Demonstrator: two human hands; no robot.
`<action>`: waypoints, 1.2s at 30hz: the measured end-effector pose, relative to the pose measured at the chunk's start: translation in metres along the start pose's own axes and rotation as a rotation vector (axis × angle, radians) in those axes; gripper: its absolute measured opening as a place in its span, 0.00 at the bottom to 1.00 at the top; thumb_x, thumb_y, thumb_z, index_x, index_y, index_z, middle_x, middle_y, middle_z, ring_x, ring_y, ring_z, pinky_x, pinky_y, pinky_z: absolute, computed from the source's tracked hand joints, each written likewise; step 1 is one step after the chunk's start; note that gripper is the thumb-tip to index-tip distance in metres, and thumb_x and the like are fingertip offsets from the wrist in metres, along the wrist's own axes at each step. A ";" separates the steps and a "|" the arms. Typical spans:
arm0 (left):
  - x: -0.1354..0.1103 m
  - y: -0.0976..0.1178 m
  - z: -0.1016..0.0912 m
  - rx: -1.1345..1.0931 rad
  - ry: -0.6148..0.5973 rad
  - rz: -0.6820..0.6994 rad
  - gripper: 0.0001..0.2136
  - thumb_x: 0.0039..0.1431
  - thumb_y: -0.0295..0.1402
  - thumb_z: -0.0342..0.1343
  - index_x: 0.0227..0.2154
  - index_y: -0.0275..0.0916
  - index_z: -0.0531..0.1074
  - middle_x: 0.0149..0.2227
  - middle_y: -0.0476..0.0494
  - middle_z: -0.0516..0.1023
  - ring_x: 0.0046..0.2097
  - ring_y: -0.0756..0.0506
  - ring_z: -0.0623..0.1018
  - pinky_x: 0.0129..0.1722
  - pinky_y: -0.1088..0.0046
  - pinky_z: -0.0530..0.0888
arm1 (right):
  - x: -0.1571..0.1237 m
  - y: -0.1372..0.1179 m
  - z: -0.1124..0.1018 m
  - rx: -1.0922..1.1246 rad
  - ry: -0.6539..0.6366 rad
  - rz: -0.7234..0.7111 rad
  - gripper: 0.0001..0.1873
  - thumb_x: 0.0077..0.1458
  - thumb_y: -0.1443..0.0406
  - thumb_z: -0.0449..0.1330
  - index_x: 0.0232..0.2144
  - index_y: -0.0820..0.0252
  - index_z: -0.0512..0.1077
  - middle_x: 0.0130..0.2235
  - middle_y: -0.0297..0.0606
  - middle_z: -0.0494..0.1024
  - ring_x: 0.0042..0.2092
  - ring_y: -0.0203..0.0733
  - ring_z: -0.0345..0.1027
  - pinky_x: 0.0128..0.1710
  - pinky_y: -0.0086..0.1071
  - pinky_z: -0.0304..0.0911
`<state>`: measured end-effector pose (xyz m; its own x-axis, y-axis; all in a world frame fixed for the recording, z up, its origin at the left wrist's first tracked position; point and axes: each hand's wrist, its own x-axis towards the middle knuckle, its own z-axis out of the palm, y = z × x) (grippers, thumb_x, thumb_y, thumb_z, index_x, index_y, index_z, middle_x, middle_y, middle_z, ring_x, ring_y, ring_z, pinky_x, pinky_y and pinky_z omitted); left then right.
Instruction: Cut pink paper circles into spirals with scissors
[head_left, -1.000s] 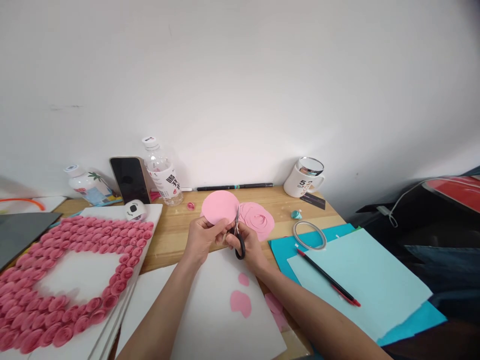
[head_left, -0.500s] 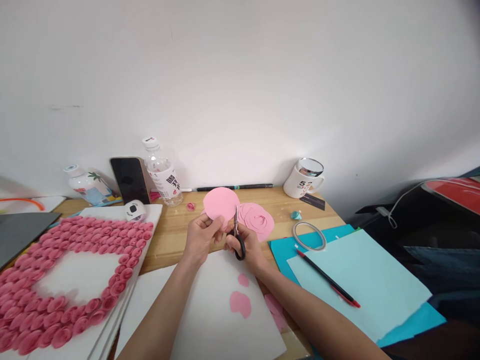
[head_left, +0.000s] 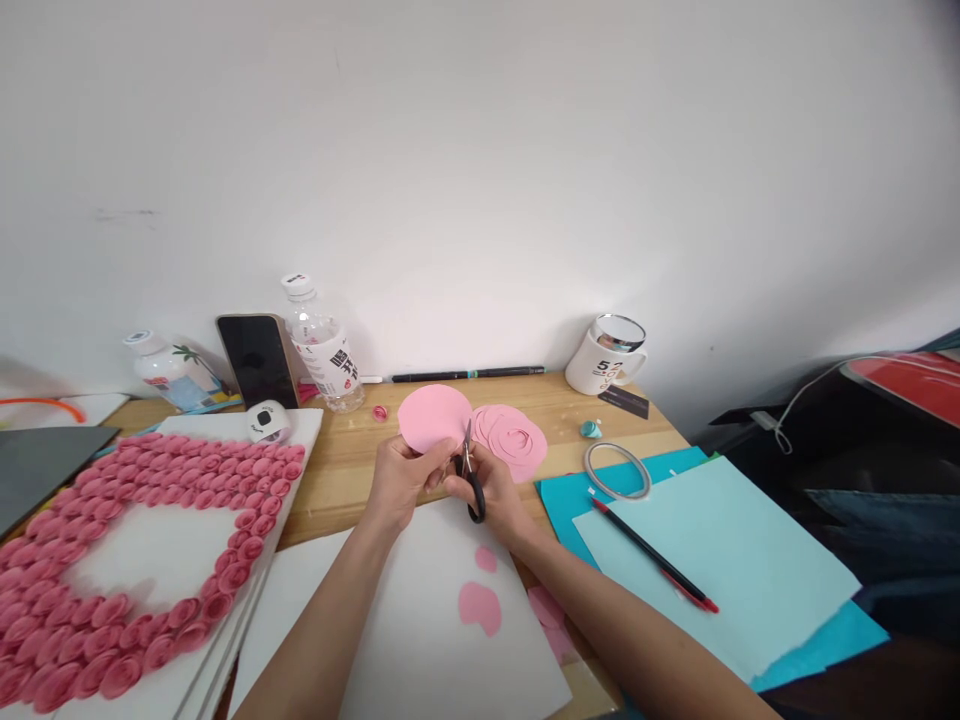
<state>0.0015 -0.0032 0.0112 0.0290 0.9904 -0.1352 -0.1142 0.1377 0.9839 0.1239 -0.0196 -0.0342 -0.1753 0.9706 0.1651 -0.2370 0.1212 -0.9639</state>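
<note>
A round piece of pink paper [head_left: 433,414] is pinched in my left hand [head_left: 401,475], thumb on top. My right hand [head_left: 495,495] is closed on black-handled scissors [head_left: 475,492], whose blades point up at the paper's right edge. The blades stand slightly apart. Just behind my right hand lies a pile of pink paper cut in spirals [head_left: 517,437]. Below my hands, pink scraps [head_left: 480,607] rest on a white sheet [head_left: 420,640].
At left is a white board with rows of pink paper roses [head_left: 172,485]. A bottle [head_left: 322,350], a phone [head_left: 259,360] and a mug [head_left: 606,360] stand by the wall. Blue paper [head_left: 720,560], a tape roll [head_left: 617,472] and a pen [head_left: 652,552] lie at right.
The pink paper has turned and shifted slightly left and down in my left hand. The scissors have moved a little left and tilt differently, with their blades more apart.
</note>
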 end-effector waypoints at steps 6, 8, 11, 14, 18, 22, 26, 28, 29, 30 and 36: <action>0.000 -0.001 0.000 0.012 -0.011 -0.004 0.12 0.41 0.37 0.62 0.15 0.33 0.70 0.10 0.55 0.60 0.15 0.57 0.58 0.15 0.80 0.55 | 0.001 0.005 -0.001 -0.035 0.013 -0.019 0.20 0.42 0.54 0.66 0.31 0.59 0.66 0.28 0.34 0.68 0.29 0.35 0.59 0.27 0.27 0.56; 0.001 -0.002 -0.001 0.011 -0.019 -0.002 0.12 0.42 0.37 0.62 0.15 0.33 0.70 0.10 0.55 0.60 0.15 0.57 0.58 0.15 0.79 0.56 | 0.000 0.005 -0.001 -0.046 0.015 -0.015 0.19 0.43 0.54 0.66 0.31 0.59 0.65 0.27 0.32 0.67 0.27 0.33 0.57 0.25 0.27 0.54; 0.001 -0.002 -0.002 0.011 -0.018 0.002 0.13 0.42 0.37 0.62 0.14 0.34 0.69 0.10 0.54 0.61 0.15 0.57 0.58 0.15 0.79 0.56 | -0.001 0.001 0.001 -0.050 0.013 -0.013 0.17 0.44 0.55 0.65 0.29 0.59 0.65 0.25 0.31 0.66 0.25 0.32 0.54 0.24 0.26 0.53; 0.001 -0.001 -0.002 0.017 -0.009 0.004 0.14 0.41 0.37 0.62 0.12 0.35 0.66 0.10 0.54 0.61 0.14 0.56 0.58 0.15 0.78 0.57 | -0.002 -0.003 0.002 -0.055 0.012 -0.004 0.15 0.45 0.56 0.64 0.29 0.59 0.65 0.24 0.29 0.65 0.25 0.31 0.54 0.25 0.26 0.53; 0.001 -0.002 -0.003 0.033 -0.016 0.006 0.13 0.42 0.37 0.62 0.14 0.34 0.69 0.11 0.54 0.61 0.15 0.56 0.59 0.15 0.78 0.56 | -0.003 -0.003 0.002 -0.065 0.030 0.041 0.14 0.45 0.57 0.63 0.28 0.59 0.64 0.22 0.28 0.65 0.23 0.31 0.54 0.23 0.27 0.52; 0.002 -0.003 -0.004 0.043 -0.005 0.013 0.13 0.42 0.37 0.62 0.13 0.35 0.68 0.11 0.53 0.62 0.15 0.56 0.58 0.15 0.78 0.56 | -0.002 0.000 0.001 -0.065 0.025 0.058 0.14 0.45 0.57 0.62 0.28 0.59 0.64 0.21 0.28 0.64 0.21 0.30 0.54 0.21 0.26 0.51; 0.001 -0.002 -0.004 0.025 0.001 0.026 0.15 0.43 0.36 0.62 0.12 0.35 0.64 0.10 0.55 0.61 0.14 0.57 0.57 0.15 0.79 0.56 | -0.002 -0.002 0.002 -0.070 0.026 0.060 0.14 0.46 0.56 0.61 0.27 0.59 0.64 0.19 0.27 0.65 0.20 0.30 0.55 0.20 0.26 0.52; 0.001 -0.001 -0.003 0.006 -0.005 0.028 0.14 0.42 0.36 0.62 0.12 0.36 0.64 0.10 0.55 0.60 0.14 0.57 0.57 0.15 0.80 0.56 | -0.002 -0.003 0.002 -0.071 0.028 0.069 0.14 0.46 0.56 0.61 0.28 0.59 0.64 0.19 0.27 0.66 0.20 0.30 0.55 0.20 0.26 0.52; 0.001 0.000 -0.003 -0.006 -0.003 0.027 0.14 0.42 0.36 0.62 0.13 0.36 0.64 0.10 0.56 0.60 0.14 0.58 0.57 0.14 0.80 0.56 | -0.002 -0.004 0.002 -0.071 0.030 0.075 0.14 0.46 0.56 0.61 0.28 0.59 0.64 0.18 0.27 0.66 0.20 0.30 0.55 0.20 0.26 0.53; 0.001 0.001 -0.002 -0.020 0.001 0.029 0.14 0.41 0.36 0.62 0.13 0.36 0.64 0.10 0.56 0.60 0.14 0.58 0.56 0.14 0.80 0.55 | -0.002 -0.004 0.002 -0.071 0.034 0.079 0.14 0.46 0.56 0.61 0.27 0.59 0.64 0.18 0.27 0.66 0.19 0.30 0.56 0.20 0.26 0.53; 0.000 -0.001 0.001 -0.102 -0.032 0.007 0.15 0.44 0.40 0.61 0.14 0.36 0.65 0.11 0.54 0.63 0.13 0.57 0.60 0.12 0.80 0.57 | -0.002 0.000 0.001 -0.060 0.028 0.085 0.14 0.46 0.57 0.62 0.27 0.60 0.64 0.18 0.27 0.65 0.20 0.30 0.55 0.21 0.26 0.53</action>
<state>0.0024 -0.0031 0.0099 0.0594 0.9907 -0.1228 -0.2152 0.1328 0.9675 0.1235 -0.0219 -0.0341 -0.1655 0.9832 0.0770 -0.1648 0.0494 -0.9851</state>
